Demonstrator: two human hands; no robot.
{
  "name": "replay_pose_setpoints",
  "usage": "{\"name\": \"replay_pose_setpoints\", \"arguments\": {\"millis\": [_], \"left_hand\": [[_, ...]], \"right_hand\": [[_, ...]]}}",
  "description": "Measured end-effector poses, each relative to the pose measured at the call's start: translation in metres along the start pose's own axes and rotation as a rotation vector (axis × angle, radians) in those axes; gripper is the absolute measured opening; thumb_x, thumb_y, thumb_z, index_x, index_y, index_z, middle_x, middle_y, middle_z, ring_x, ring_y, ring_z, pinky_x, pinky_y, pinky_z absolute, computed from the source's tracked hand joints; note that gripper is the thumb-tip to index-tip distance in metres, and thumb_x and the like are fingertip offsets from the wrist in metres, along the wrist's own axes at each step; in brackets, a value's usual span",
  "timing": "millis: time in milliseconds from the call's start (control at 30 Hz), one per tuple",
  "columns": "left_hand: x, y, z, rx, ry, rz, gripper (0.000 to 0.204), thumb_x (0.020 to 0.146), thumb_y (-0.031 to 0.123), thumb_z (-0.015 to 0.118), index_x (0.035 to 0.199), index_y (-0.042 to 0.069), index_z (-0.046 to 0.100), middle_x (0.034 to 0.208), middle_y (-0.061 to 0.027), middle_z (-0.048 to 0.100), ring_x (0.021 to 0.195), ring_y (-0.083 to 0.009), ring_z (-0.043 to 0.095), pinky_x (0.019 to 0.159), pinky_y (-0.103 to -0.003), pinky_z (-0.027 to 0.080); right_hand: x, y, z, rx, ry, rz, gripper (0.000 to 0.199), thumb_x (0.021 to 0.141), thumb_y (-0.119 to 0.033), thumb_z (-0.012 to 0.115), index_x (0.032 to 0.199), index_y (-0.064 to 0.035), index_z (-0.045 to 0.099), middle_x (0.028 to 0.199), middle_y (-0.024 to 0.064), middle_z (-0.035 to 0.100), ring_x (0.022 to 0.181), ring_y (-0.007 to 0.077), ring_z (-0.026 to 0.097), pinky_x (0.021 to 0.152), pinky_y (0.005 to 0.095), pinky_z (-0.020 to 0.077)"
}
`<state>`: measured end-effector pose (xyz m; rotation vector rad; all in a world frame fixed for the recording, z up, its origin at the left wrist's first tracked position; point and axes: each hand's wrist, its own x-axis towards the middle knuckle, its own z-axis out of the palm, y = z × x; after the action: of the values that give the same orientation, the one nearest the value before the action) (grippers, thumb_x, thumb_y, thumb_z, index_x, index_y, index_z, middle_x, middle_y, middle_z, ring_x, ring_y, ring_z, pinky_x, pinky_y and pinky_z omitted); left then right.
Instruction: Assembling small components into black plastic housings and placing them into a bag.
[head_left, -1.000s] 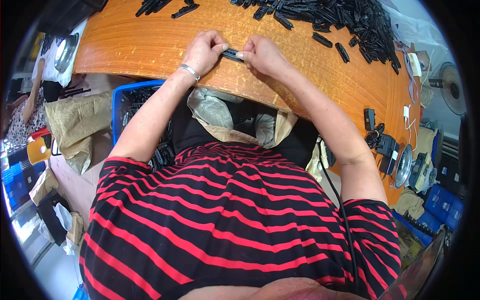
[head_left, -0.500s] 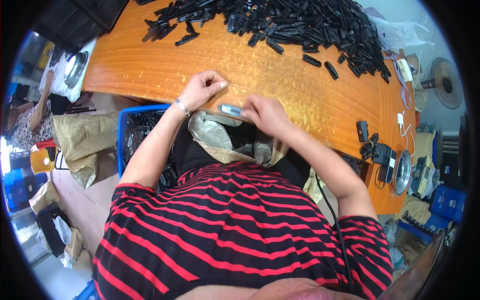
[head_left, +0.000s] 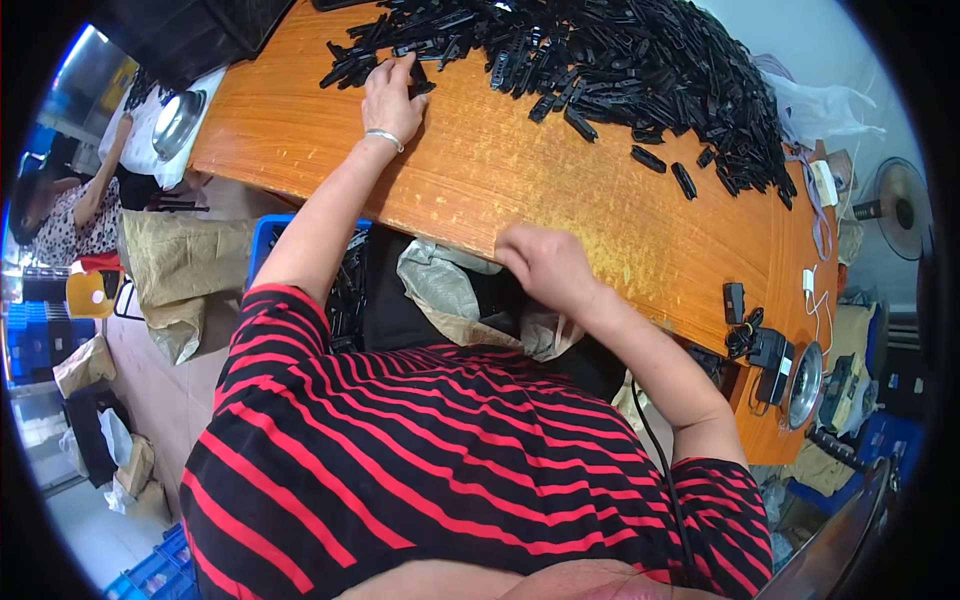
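Wooden table (head_left: 460,170) is the landmark. Left hand (head_left: 393,97), silver bracelet on its wrist, is at the table's far left part, fingers stretched onto black plastic parts (head_left: 421,80); can't tell if it grips one. Right hand (head_left: 548,262) is at the table's near edge, fingers curled in; can't tell if anything is inside.

Big pile of black parts (head_left: 640,70) covers the table's far side; a few loose ones lie just in front of it. Open sack (head_left: 440,285) with pale lining sits below the table's near edge; blue bin (head_left: 262,245) holding dark parts is below the table, left of the sack.

Writing: black power adapter (head_left: 768,352) at the table's right end has a small white label, print too small to read. Metal dish (head_left: 804,388) is next to it.
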<state>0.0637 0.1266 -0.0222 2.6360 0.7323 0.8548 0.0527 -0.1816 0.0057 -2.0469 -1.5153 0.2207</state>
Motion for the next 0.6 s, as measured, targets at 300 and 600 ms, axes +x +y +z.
{"name": "replay_pose_setpoints", "arguments": {"millis": [300, 600], "left_hand": [[0.022, -0.003, 0.024, 0.195, -0.195, 0.046, 0.045, 0.088, 0.038, 0.056, 0.127, 0.016, 0.055, 0.143, -0.0109, 0.038, 0.125, -0.0293, 0.044, 0.1, -0.044, 0.039], [-0.03, 0.019, 0.002, 0.017, -0.207, 0.209, 0.037, 0.084, 0.031, 0.061, 0.117, 0.015, 0.061, 0.136, -0.0124, 0.045, 0.119, -0.0308, 0.049, 0.098, -0.045, 0.04]], "right_hand": [[0.063, 0.067, -0.025, -0.097, 0.185, 0.161, 0.014, 0.082, -0.019, 0.062, 0.085, -0.0053, 0.065, 0.077, 0.0148, 0.065, 0.073, 0.0335, 0.063, 0.066, 0.0415, 0.0507], [0.123, 0.109, -0.029, -0.322, 0.307, 0.396, 0.028, 0.082, -0.027, 0.065, 0.102, -0.0071, 0.064, 0.096, 0.0156, 0.063, 0.086, 0.0337, 0.063, 0.073, 0.0428, 0.0505]]}}
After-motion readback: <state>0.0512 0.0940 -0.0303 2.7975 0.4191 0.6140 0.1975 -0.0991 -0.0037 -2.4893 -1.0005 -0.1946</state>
